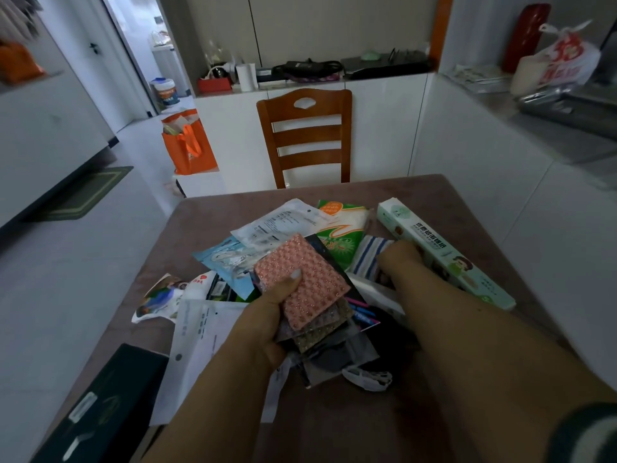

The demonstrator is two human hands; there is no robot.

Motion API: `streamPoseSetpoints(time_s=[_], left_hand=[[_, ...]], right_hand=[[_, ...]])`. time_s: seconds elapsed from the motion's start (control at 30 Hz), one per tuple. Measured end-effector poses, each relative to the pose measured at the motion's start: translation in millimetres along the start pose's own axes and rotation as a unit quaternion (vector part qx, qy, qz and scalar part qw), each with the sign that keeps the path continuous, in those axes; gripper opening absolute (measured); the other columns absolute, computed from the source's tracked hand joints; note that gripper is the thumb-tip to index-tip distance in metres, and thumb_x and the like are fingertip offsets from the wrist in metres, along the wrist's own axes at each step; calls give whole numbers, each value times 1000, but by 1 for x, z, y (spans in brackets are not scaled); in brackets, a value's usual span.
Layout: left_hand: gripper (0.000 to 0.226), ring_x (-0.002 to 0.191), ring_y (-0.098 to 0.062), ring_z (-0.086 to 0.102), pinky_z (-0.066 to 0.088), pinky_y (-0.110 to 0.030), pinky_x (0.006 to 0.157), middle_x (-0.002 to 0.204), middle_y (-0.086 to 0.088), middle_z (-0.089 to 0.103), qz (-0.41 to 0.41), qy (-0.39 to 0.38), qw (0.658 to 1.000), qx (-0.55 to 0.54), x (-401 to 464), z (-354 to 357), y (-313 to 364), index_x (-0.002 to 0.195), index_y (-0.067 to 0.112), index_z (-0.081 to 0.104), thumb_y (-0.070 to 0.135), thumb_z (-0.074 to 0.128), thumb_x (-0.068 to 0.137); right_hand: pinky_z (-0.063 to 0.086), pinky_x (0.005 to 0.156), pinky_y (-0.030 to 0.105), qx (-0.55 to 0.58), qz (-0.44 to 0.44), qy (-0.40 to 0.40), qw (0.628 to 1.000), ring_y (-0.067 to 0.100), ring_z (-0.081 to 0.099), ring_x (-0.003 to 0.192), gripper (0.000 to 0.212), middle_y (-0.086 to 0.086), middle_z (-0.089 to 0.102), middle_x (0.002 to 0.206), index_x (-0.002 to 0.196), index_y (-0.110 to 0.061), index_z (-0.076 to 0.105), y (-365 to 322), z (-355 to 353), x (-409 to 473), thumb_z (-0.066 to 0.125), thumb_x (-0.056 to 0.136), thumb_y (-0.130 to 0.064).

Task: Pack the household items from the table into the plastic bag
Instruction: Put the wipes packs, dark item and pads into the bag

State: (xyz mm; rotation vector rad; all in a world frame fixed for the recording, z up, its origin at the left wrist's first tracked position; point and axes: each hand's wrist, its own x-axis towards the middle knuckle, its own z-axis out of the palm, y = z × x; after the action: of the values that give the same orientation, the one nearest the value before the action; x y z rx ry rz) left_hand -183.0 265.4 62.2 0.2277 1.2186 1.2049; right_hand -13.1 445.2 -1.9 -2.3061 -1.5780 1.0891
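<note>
Table (213, 208): pink bumpy scouring pads (307, 279).

pink scrub pad (309, 280) looks bumpy and sparkly; striped cloth (369, 253) soft woven; long box (444, 253) matt cardboard; chair (305, 135) glossy varnished wood

A brown-topped table (450, 208) fills the near scene. Beyond its far edge stands a slatted wooden chair (305, 135), backed by a low white cabinet counter (377, 128). Pale floor tiles (66, 262) stretch left, with a dark green doormat (85, 195). An orange fabric tote bag (188, 145) sits far left. The light is dim.
</note>
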Motion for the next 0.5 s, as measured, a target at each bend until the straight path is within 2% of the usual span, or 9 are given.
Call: streamPoseSetpoints(time_s=[0.1, 0.23, 0.27, 0.33, 0.37, 0.4, 0.43, 0.47, 0.5], left_hand=[[49, 105, -36, 65, 54, -46, 83, 122, -21, 66, -4, 14, 1000, -6, -3, -1, -6, 128, 7, 58, 28, 66, 85], [46, 103, -36, 65, 53, -47, 84, 122, -22, 66, -5, 14, 1000, -12, -9, 3, -6, 127, 6, 59, 27, 66, 86], [43, 99, -35, 66, 53, -47, 84, 121, -22, 66, -1, 12, 1000, -13, -9, 2, -6, 124, 7, 60, 27, 66, 86], [34, 95, -34, 67, 52, -48, 86, 117, -22, 68, 2, 9, 1000, -17, -10, -1, -6, 114, 8, 64, 26, 67, 85], [31, 94, -34, 67, 52, -48, 86, 116, -22, 68, 0, 7, 1000, -17, -11, -3, -7, 110, 8, 64, 26, 67, 85], [31, 94, -34, 67, 53, -48, 85, 115, -21, 69, -3, 7, 1000, -14, -11, -5, -7, 110, 8, 64, 26, 67, 85], [33, 95, -34, 67, 53, -47, 85, 114, -21, 69, -5, 9, 1000, -9, -11, -7, -7, 111, 8, 64, 27, 68, 85], [35, 97, -34, 67, 53, -47, 84, 114, -21, 70, -5, 13, 1000, -6, -11, -9, -6, 112, 8, 64, 28, 69, 84], [38, 99, -35, 67, 53, -47, 85, 113, -20, 70, -3, 16, 1000, -2, -12, -11, -3, 114, 8, 64, 28, 70, 83]], right_hand=[[37, 106, 32, -24, -27, -12, 999, 26, 42, 136, 70, 11, 38, 153, 146, -5, 35, 7, 6, -11, 57, 90, -42], [40, 108, 42, -27, -22, -50, 998, 24, 39, 138, 79, 9, 34, 155, 149, -11, 32, 2, 11, 2, 51, 84, -53], [41, 106, 43, -53, -54, -58, 995, 24, 42, 136, 80, 7, 39, 152, 147, -14, 37, 11, 19, 40, 51, 79, -55], [42, 100, 44, -115, -168, -53, 978, 25, 51, 127, 75, 8, 51, 142, 139, -17, 49, 38, 58, 177, 48, 70, -50], [42, 98, 44, -128, -161, -67, 976, 27, 54, 122, 73, 10, 55, 138, 137, -17, 52, 45, 62, 197, 47, 71, -47], [41, 99, 44, -68, -141, -69, 985, 29, 53, 122, 72, 12, 55, 136, 138, -15, 50, 51, 58, 185, 47, 74, -46], [40, 101, 42, 51, -135, -56, 988, 31, 50, 125, 70, 12, 52, 138, 141, -12, 46, 50, 39, 131, 48, 80, -45], [41, 99, 36, 172, -116, -78, 975, 32, 48, 128, 63, 12, 50, 139, 141, -8, 43, 45, 15, 68, 50, 87, -39], [43, 90, 31, 247, -74, -50, 965, 32, 50, 127, 55, 12, 52, 136, 139, -5, 45, 33, -8, 17, 53, 90, -29]])
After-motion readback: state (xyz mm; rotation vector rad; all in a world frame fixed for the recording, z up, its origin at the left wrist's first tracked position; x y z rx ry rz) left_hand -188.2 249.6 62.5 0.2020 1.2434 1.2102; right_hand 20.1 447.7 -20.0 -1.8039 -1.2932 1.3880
